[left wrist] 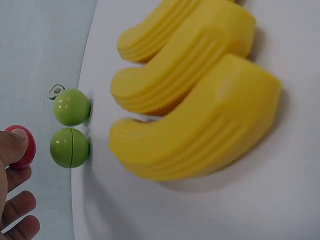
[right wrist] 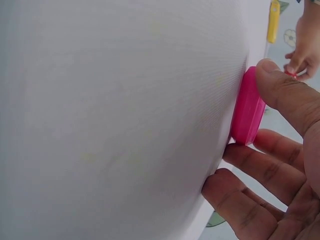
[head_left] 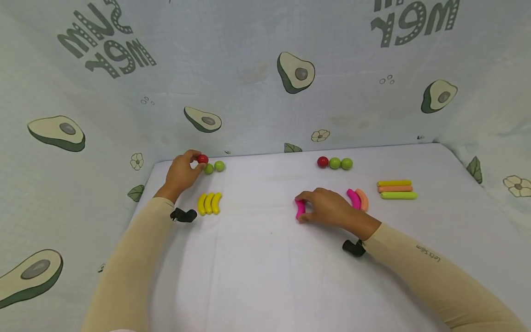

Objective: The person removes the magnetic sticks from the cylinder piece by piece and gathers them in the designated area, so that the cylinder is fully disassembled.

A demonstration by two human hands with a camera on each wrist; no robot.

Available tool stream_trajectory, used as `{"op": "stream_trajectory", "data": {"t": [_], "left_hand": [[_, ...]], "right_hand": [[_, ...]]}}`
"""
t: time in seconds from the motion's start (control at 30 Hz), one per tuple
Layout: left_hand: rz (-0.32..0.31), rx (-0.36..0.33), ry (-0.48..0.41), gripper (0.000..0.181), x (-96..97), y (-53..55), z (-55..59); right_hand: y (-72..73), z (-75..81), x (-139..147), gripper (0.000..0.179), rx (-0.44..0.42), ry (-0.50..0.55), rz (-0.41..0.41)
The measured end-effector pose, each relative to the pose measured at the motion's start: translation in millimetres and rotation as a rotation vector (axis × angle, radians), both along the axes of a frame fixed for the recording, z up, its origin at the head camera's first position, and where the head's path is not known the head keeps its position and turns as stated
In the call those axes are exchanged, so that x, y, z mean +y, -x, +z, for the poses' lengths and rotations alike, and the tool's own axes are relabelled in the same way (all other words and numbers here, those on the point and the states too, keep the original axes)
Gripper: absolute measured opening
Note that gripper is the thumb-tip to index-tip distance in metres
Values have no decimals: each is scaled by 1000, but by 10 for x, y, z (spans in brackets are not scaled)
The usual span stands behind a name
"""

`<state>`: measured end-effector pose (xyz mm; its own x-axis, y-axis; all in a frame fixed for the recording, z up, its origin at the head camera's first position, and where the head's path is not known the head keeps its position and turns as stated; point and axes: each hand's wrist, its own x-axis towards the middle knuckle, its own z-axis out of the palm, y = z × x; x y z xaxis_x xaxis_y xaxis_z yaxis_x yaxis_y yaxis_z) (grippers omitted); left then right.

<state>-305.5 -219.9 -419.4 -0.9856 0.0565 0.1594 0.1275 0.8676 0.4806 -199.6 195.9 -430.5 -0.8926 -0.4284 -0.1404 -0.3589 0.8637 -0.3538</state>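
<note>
At the back left, my left hand [head_left: 180, 174] pinches a small shiny red ball [head_left: 203, 158] between thumb and fingers; the left wrist view shows this ball [left wrist: 22, 146] under the thumb. Two green balls [head_left: 219, 166] sit just right of that hand, one with a visible seam [left wrist: 71, 148]. Nearer to me, three yellow toy bananas [head_left: 209, 203] lie side by side. Around mid-table, my right hand [head_left: 332, 208] pinches a bright pink curved piece [head_left: 300, 210] by its two ends, against the white cloth. Its thumb [right wrist: 285, 92] covers one end in the right wrist view.
Partly behind my right wrist lie another pink curved piece [head_left: 353, 198] and an orange one [head_left: 362, 200]. A red ball [head_left: 322, 162] and two green balls [head_left: 340, 163] form a row at the back. Yellow, orange and green sticks [head_left: 396, 189] lie farther right. A printed cloth wall [head_left: 249, 92] borders the table.
</note>
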Motion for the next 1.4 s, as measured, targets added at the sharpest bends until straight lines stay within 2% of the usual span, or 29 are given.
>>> {"op": "stream_trajectory", "data": {"t": [0.2,0.4,0.63,0.9,1.23,1.33,1.4], "left_hand": [[48,-5,-15,45,-135,33,-98],[72,-24,-14,43,-183,37,-155],[109,-87,-2,44,-202,32,-208],[116,-157,11,44,-209,32,-249],[109,-173,-31,53,-228,36,-236],[100,-145,-44,56,-220,44,-213],[84,-92,-37,58,-204,47,-186]], "right_hand": [[-7,5,0,61,-7,-1,-5],[-16,7,14,60,-1,22,8],[-12,-6,10,59,5,37,26],[-8,-1,-10,60,-4,31,21],[1,3,-4,59,0,26,25],[-1,-2,2,60,4,20,25],[-6,-5,5,61,5,16,21]]}}
